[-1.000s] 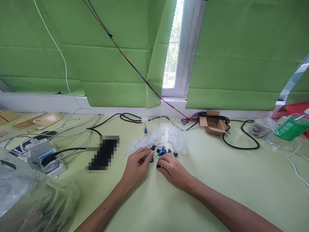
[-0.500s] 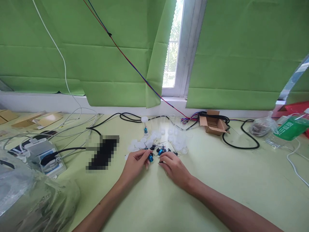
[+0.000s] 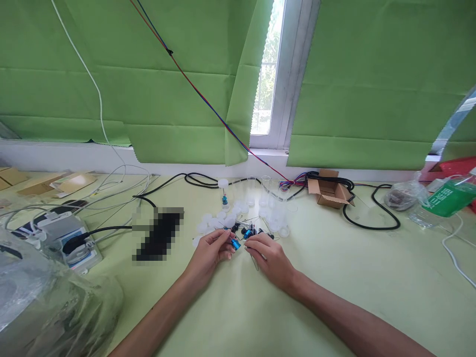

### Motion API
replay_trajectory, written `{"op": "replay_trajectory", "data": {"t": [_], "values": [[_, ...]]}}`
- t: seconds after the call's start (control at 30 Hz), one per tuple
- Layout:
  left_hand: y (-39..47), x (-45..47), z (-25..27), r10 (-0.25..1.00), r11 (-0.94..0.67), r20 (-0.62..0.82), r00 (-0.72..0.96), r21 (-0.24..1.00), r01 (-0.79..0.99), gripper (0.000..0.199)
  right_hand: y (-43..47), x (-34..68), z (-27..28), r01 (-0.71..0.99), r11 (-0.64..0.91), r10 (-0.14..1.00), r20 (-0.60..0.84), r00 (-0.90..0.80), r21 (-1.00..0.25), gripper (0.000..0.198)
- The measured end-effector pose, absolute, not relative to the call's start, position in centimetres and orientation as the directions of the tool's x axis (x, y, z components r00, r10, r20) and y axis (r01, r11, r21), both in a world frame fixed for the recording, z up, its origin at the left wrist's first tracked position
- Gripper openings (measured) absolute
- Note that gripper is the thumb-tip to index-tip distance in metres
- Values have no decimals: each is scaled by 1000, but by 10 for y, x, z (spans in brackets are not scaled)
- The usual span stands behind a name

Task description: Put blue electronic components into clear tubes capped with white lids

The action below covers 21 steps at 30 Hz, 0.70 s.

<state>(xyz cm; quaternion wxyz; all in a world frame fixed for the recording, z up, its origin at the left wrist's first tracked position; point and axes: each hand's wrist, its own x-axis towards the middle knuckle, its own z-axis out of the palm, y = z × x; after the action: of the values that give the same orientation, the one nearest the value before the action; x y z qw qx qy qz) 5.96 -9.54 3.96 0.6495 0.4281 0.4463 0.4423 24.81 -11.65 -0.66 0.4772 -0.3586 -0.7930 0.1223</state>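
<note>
My left hand [image 3: 210, 252] pinches a blue cylindrical capacitor [image 3: 235, 244] at its wire-lead end, its blue body pointing right. My right hand [image 3: 270, 255] is closed on a small part with thin wire leads [image 3: 255, 263], which stick out below the fingers; its body is mostly hidden. Just beyond both hands lies a pile of loose components, with another blue capacitor [image 3: 247, 233] and several black pieces among thin metal leads. Behind the left fingers are several white round caps [image 3: 208, 220]. Farther back, a capped clear tube [image 3: 224, 196] stands upright with a blue part inside.
Several clear open tubes [image 3: 266, 191] stand behind the pile. At the back right are a small open cardboard box [image 3: 330, 193], looped black cable [image 3: 372, 228] and a green-labelled bottle [image 3: 442, 201]. To the left are a power strip [image 3: 80, 248] and a clear plastic bag [image 3: 63, 307].
The blue capacitor in my left hand has shifted slightly right and turned from steep to more level. My left fingers have curled a little; the right hand has hardly moved.
</note>
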Motion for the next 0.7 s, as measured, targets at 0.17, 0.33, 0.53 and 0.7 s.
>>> {"op": "replay_trajectory", "data": {"t": [0.17, 0.33, 0.53, 0.7], "values": [[-95, 60, 36, 952, 258, -210, 221, 941, -218, 33, -116, 247, -8, 457, 699, 693, 678, -243, -550, 17], [-96, 61, 34, 965, 205, -164, 205, 959, -198, 35, -118, 247, -9, 441, 690, 702, 678, -217, -574, 12], [-99, 66, 32, 978, 156, -126, 168, 970, -185, 35, -119, 246, -8, 431, 686, 713, 661, -234, -587, 7], [-101, 70, 29, 982, 137, -103, 158, 966, -219, 34, -119, 246, -7, 392, 708, 697, 670, -255, -587, 15]]}}
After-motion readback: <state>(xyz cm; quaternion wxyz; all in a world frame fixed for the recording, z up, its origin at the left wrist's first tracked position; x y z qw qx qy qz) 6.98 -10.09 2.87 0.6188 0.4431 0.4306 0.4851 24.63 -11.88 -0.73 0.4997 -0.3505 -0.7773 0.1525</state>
